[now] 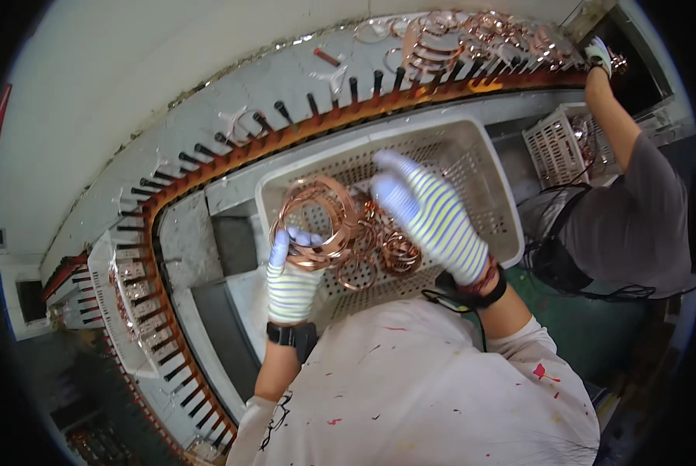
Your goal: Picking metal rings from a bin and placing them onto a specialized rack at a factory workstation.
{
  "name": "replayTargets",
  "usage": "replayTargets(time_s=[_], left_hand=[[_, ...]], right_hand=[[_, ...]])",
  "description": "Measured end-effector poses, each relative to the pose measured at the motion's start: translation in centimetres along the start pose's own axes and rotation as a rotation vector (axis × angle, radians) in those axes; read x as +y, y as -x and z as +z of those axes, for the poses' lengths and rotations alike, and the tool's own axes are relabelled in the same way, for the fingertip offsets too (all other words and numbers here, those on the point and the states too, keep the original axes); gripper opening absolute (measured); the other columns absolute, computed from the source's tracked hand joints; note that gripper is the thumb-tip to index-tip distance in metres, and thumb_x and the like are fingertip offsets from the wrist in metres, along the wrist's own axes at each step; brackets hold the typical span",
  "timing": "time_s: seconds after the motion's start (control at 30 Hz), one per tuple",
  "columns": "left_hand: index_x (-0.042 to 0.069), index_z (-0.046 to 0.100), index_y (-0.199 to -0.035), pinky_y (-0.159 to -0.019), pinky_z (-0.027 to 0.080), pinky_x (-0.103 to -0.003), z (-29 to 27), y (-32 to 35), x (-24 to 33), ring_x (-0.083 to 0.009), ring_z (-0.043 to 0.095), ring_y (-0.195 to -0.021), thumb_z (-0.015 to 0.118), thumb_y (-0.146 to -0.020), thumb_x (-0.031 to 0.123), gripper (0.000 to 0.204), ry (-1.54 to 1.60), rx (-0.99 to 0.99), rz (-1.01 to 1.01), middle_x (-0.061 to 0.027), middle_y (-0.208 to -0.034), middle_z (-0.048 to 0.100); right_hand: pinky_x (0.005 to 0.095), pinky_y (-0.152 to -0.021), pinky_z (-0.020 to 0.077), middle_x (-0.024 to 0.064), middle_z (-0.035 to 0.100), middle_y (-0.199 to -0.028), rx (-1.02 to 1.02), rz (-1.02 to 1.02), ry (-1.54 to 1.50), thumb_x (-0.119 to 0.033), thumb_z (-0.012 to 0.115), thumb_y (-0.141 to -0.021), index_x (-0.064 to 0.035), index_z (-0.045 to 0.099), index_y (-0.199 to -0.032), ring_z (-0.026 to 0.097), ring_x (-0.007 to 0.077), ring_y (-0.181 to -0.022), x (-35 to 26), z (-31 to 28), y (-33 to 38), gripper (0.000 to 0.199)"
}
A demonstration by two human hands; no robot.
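My left hand (295, 268), in a striped glove with bluish fingertips, grips a bundle of copper-coloured rings (340, 206) over the left part of a pale plastic crate (503, 198). Its thumb and fingers close round the lower side of the bundle. My right hand (433, 210), gloved alike, hovers over the crate's middle, fingers stretched out and a little blurred, with nothing seen in it. Beneath the hands, more copper-coloured rings (401, 252) lie loose on the perforated crate bottom; part of them is hidden by my right hand.
A curved orange rail with black pegs (282, 111) runs behind the crate and down the left. Shiny rings (495, 35) are heaped on the far ledge. At right a co-worker (620, 217) reaches over a smaller crate (554, 147). Another crate (107, 291) stands at left.
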State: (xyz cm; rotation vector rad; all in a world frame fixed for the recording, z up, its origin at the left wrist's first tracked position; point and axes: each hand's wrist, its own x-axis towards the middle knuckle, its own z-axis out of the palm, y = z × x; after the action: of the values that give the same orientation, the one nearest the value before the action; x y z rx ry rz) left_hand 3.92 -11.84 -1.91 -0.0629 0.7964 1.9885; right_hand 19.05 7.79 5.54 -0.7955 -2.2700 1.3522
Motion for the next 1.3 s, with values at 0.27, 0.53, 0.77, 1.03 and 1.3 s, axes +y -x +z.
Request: replayTargets(time_s=[0.27, 0.53, 0.77, 1.03, 1.3], left_hand=[[0.001, 0.069, -0.119, -0.082, 0.057, -0.035, -4.5, 1.0, -1.0, -0.0223, 0.073, -0.094, 0.076, -0.091, 0.024, 0.037, -1.623, -0.383, -0.126, -0.0151, -0.106, 0.075], [0.004, 0.067, -0.128, -0.108, 0.044, -0.048, -7.3, 0.7, -2.8, -0.0377, 0.062, -0.120, 0.068, -0.092, 0.031, 0.045, -2.086, -0.515, 0.221, -0.0196, -0.120, 0.070], [0.005, 0.070, -0.119, -0.102, 0.048, -0.048, -8.0, 0.7, -1.6, -0.0379, 0.066, -0.109, 0.065, -0.093, 0.017, 0.029, -1.953, -0.466, 0.449, -0.0183, -0.113, 0.072], [0.005, 0.070, -0.115, -0.097, 0.050, -0.048, -6.9, 1.2, -1.3, -0.0359, 0.067, -0.105, 0.067, -0.091, 0.013, 0.026, -1.982, -0.474, 0.582, -0.0155, -0.108, 0.072], [0.005, 0.070, -0.112, -0.094, 0.052, -0.048, -7.0, 2.1, -2.3, -0.0352, 0.068, -0.101, 0.065, -0.092, 0.015, 0.023, -1.995, -0.513, 0.481, -0.0146, -0.103, 0.073]], right_hand=[[0.0498, -0.111, 0.0453, 0.0259, 0.041, -0.157, 0.076, 0.424, -0.960, -0.071, 0.069, -0.086, 0.0009, 0.015, -0.162, 0.051, 0.0373, -0.137, 9.6, -10.7, -11.4, 0.118], [0.0493, -0.091, 0.0569, 0.0211, 0.072, -0.118, 0.175, -0.523, 0.436, -0.047, 0.081, -0.081, -0.0087, 0.066, -0.125, 0.069, 0.0394, -0.111, 14.9, -7.3, -22.0, 0.060], [0.0461, -0.092, 0.0558, 0.0223, 0.073, -0.104, 0.403, 0.008, 0.577, -0.019, 0.066, -0.088, -0.0045, 0.073, -0.109, 0.070, 0.0400, -0.103, 3.5, -4.8, -20.8, 0.028], [0.0335, -0.066, 0.0554, 0.0101, 0.075, -0.100, 1.113, -0.185, -0.286, -0.011, 0.064, -0.099, -0.0023, 0.071, -0.121, 0.065, 0.0174, -0.071, 13.0, -19.2, -18.1, 0.024], [0.0429, -0.079, 0.0577, 0.0230, 0.074, -0.104, 0.581, 0.282, 0.747, -0.033, 0.059, -0.099, -0.0050, 0.070, -0.121, 0.072, 0.0358, -0.091, 22.1, -25.3, -23.0, 0.037]])
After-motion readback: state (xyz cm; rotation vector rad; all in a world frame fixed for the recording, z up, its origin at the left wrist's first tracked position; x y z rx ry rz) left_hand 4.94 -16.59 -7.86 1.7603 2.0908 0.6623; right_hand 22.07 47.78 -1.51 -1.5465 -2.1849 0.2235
